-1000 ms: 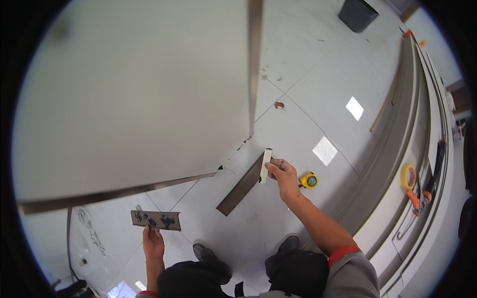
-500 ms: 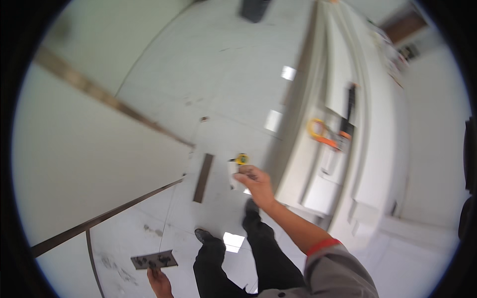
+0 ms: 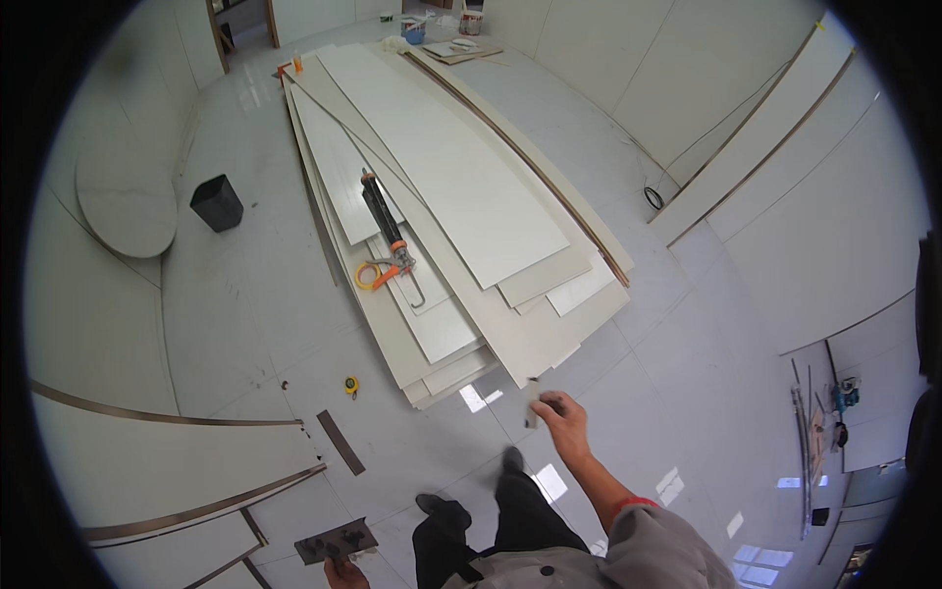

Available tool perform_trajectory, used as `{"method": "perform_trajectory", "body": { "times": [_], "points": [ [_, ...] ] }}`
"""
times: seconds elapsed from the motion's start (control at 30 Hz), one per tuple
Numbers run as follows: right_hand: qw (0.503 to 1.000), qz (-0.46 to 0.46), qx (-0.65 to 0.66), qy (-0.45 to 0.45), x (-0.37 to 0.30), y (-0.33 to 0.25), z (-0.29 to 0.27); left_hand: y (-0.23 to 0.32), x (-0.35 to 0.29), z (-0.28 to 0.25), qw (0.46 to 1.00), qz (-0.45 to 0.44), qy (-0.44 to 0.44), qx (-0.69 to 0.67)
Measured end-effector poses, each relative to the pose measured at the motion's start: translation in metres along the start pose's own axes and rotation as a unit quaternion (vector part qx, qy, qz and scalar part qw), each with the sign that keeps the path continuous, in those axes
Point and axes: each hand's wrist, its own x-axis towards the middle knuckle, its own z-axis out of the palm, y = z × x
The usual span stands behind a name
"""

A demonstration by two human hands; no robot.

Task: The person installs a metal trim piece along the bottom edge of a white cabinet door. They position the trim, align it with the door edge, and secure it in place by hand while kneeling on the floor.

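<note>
My left hand (image 3: 345, 573) grips the edge of a short dark brown strip piece (image 3: 334, 543) at the lower left, its face bearing several dark blobs. My right hand (image 3: 567, 426) is closed on a small, flat, light grey piece (image 3: 533, 408), just off the near end of a stack of white panels (image 3: 442, 157). What exactly that piece is cannot be made out. On the stack lie a caulking gun (image 3: 382, 210) with an orange handle and a yellow tape roll (image 3: 359, 281). A yellow tape measure (image 3: 351, 389) and a brown strip (image 3: 340, 442) rest on the floor to the left.
Brown-edged white panels (image 3: 177, 466) extend from the left. A black bin (image 3: 217, 204) stands beyond them. Long boards (image 3: 756, 137) lean at the right wall, with metal strips (image 3: 800, 452) and tools on the floor below. Paint buckets (image 3: 412, 32) are at the back.
The view has swung right, bringing the panel stack from the right side to the middle. Both hands keep their pieces; the right hand is now by the stack's near end.
</note>
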Motion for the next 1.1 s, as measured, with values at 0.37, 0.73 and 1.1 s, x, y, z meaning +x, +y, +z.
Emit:
{"method": "perform_trajectory", "body": {
  "times": [0.37,0.73,1.1],
  "points": [
    [0.963,0.051,0.013,0.266,-0.106,0.0,-0.307,-0.129,0.028,0.207,0.974,-0.104,-0.121,0.159],
    [0.767,0.106,0.114,0.622,-0.376,0.075,-0.416,-0.334,-0.021,0.392,0.8,-0.297,-0.379,0.357],
    [0.645,0.121,0.048,0.753,-0.514,0.138,-0.528,-0.585,-0.172,0.403,0.734,-0.343,-0.404,0.424]
  ]
}}
